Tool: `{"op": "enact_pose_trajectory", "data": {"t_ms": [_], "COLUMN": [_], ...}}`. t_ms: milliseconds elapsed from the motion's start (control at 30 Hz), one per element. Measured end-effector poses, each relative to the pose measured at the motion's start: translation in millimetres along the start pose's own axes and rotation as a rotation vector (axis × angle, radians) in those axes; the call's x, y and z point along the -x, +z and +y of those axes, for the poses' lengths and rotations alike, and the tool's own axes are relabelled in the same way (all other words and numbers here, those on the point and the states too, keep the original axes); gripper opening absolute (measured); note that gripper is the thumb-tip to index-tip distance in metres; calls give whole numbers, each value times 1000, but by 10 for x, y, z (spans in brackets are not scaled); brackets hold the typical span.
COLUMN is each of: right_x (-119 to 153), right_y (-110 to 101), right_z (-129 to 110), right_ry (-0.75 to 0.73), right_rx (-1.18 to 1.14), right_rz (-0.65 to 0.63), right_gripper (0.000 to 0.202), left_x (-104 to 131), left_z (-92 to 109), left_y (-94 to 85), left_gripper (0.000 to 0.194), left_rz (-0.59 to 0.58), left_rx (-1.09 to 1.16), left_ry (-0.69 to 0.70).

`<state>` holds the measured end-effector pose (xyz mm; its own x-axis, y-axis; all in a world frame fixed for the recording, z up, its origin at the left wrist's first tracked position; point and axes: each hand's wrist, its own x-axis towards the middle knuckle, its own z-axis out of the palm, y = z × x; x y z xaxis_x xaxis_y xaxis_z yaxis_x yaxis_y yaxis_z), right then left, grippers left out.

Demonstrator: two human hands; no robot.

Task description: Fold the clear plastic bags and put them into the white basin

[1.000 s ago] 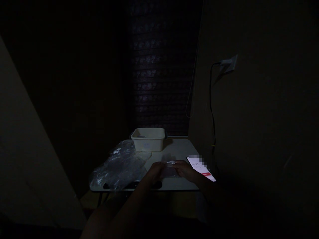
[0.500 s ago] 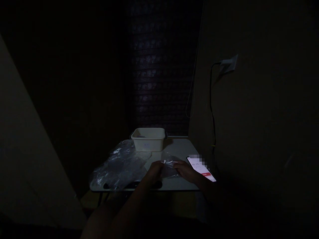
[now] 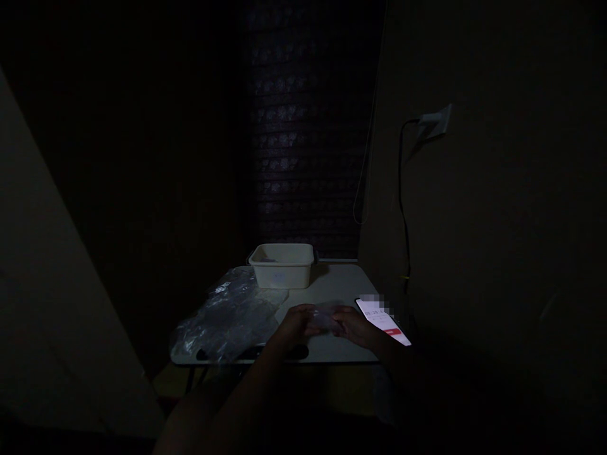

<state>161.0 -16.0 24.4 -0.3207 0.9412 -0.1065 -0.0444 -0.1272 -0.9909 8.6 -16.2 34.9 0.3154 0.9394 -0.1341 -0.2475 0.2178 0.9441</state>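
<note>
Between my two hands, just above the table (image 3: 336,281), is a small clear plastic bag (image 3: 325,315). My left hand (image 3: 297,321) grips its left side, and my right hand (image 3: 351,323) grips its right side with the fingers closed on the edge. The bag looks folded or flattened, though the dim light hides its details. A large heap of clear plastic (image 3: 227,313) spreads over the table to the left of my hands.
A cream plastic tub (image 3: 283,275) stands at the back of the table, with something hard to make out inside. A lit phone (image 3: 385,322) lies at the right edge. A black cord (image 3: 401,183) hangs from the wall socket (image 3: 435,123).
The small bag, crinkled and shiny before, now looks flatter and more compact between my hands. My left fingers have shifted along it. The heap, tub and phone stay put.
</note>
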Motion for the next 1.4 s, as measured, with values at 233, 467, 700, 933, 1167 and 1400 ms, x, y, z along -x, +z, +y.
{"op": "enact_pose_trajectory", "data": {"t_ms": [233,467,700,933,1167,1400], "right_x": [-38,-81,-67,-90,-87,-85], "right_y": [-74,-110,-91,-92,-63,-92], "right_z": [26,59,133,160,157,158], "right_ry": [-4,80,44,23,5,9], "right_rx": [-339,-463,-248,-190,-199,-105], "right_rz": [10,30,106,139,119,105], "right_gripper": [24,17,17,23,18,14], "left_x": [-97,-189,-149,-161,-206,-208], "left_z": [-98,-126,-99,-120,-156,-170], "left_y": [-51,-91,-55,-118,-147,-163], "left_gripper": [18,17,20,24,25,25], "left_rz": [80,182,239,331,392,402], "left_rx": [-96,-188,-169,-198,-261,-379], "left_ry": [44,42,57,115,141,172]}}
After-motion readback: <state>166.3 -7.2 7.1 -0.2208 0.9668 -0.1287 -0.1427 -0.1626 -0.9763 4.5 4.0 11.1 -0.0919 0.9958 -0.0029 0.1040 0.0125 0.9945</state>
